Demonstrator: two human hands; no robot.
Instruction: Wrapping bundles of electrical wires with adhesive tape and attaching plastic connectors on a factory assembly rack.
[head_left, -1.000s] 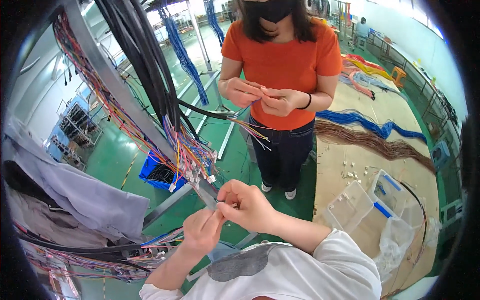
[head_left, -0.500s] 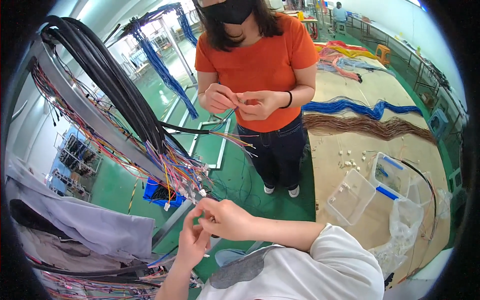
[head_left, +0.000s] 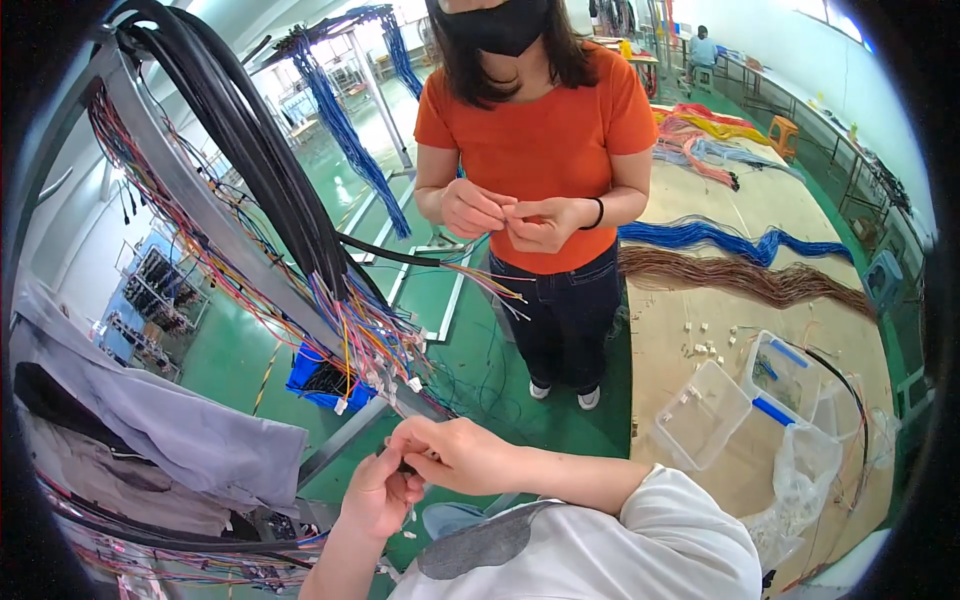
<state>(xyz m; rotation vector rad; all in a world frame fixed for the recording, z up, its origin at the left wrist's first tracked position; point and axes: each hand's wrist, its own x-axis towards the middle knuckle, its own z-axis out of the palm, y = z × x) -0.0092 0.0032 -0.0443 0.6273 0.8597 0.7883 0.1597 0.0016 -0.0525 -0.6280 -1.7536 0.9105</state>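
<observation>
My left hand (head_left: 378, 492) and my right hand (head_left: 462, 456) meet below the end of a wire harness (head_left: 372, 335), fingers pinched together. Between the fingertips a small dark bit shows, but the thing they grip is too hidden to name. Loose coloured wires tipped with white plug connectors (head_left: 415, 384) hang just above my hands. The harness's thick black cables (head_left: 235, 140) run down along a grey metal frame (head_left: 165, 160). Facing me, a person in an orange top (head_left: 535, 150) pinches something tiny between both hands (head_left: 510, 222).
A blue bin (head_left: 318, 380) stands on the green floor beneath the harness. On the table (head_left: 740, 210) at right lie blue wires (head_left: 720, 240), brown wires (head_left: 740, 275), small white connectors and clear plastic boxes (head_left: 703, 415). Grey cloth (head_left: 200, 420) drapes at left.
My hands have drawn closer together, and the left fingers, apart before, are now curled in. The whole scene has shifted slightly to the right in view. The other person's hands stay together.
</observation>
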